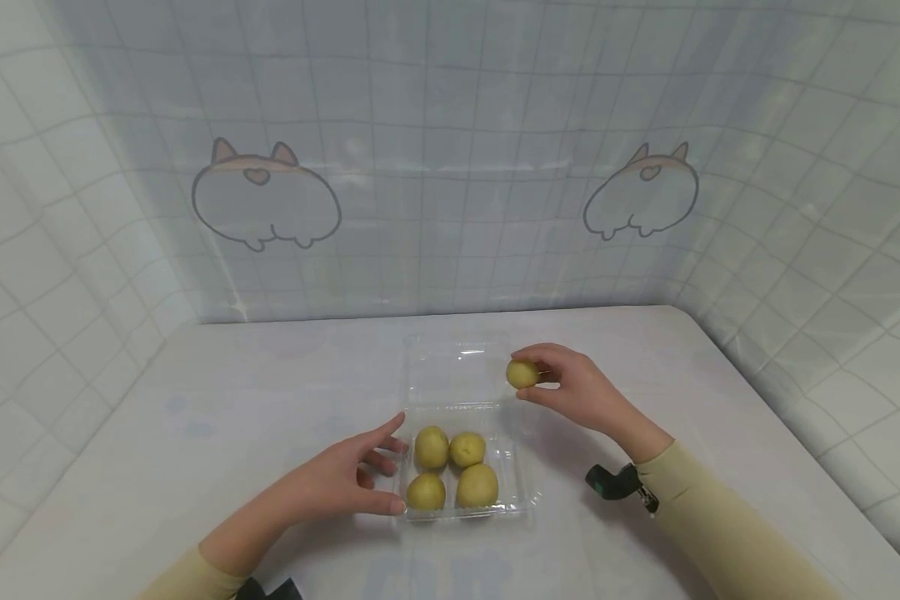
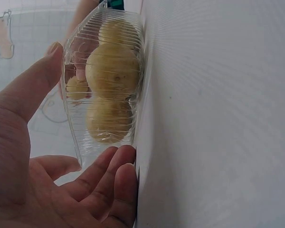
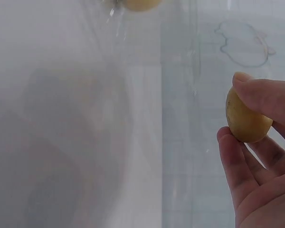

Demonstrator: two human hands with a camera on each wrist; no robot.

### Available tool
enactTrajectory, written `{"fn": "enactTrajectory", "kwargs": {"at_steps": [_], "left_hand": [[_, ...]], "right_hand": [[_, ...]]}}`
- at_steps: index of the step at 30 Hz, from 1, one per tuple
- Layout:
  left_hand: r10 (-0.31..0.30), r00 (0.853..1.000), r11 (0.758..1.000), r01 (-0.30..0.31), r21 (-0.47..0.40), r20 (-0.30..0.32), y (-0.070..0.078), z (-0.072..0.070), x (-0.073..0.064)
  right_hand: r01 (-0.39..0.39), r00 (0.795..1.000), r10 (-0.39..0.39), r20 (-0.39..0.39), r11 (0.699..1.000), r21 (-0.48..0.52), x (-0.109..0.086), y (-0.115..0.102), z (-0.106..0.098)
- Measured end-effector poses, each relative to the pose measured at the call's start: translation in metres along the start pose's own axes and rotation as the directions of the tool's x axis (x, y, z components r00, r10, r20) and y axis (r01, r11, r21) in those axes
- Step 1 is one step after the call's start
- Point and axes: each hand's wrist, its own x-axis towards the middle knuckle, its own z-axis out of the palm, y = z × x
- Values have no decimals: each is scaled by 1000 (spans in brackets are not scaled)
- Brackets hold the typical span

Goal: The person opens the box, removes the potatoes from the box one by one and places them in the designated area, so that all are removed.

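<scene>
Between the thumb and fingertips of my right hand (image 1: 573, 387) is a small yellow potato (image 1: 522, 374), raised by the right side of the clear box's lid. The right wrist view shows the thumb on one side of this potato (image 3: 247, 118) and fingers on the other. Several more potatoes (image 1: 477, 486) sit in the clear plastic box (image 1: 513, 467). My left hand (image 1: 337, 479) spreads along the box's left side, thumb at the near corner and fingers toward the far one. In the left wrist view its thumb lies at the rim of the ribbed box wall (image 2: 78, 147).
The box's hinged lid (image 1: 457, 367) lies folded back flat behind it on the white table (image 1: 270, 375). A white grid-patterned curtain (image 1: 450, 167) with cartoon animal outlines stands along the back and both sides. Dark camera mounts (image 1: 618, 482) sit at both wrists.
</scene>
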Motion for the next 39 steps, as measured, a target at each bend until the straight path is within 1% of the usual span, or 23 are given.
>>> {"fn": "enactTrajectory", "kwargs": {"at_steps": [6,13,19,27,32,39], "left_hand": [[11,1000,1000,-11,-3,2,-2,0,-1],[11,1000,1000,-11,1,6,-2,-1,-1],[7,1000,1000,-7,-5,7,-1,-1,-1],[-1,1000,1000,1,-3,1,-1,-1,-2],[-5,1000,1000,5,1,1,0,-1,-3],[2,1000,1000,-2,11,-2,0,-2,1]], "right_hand": [[-72,996,71,-47,997,-12,-1,15,-4],[-134,988,131,-88,990,-35,-2,34,-9],[-212,971,207,-117,977,-32,-5,50,-14],[-307,944,297,-144,950,-52,-9,72,-20],[-346,930,333,-158,936,-62,-12,82,-23],[-366,923,350,-159,926,-86,-15,93,-28]]}}
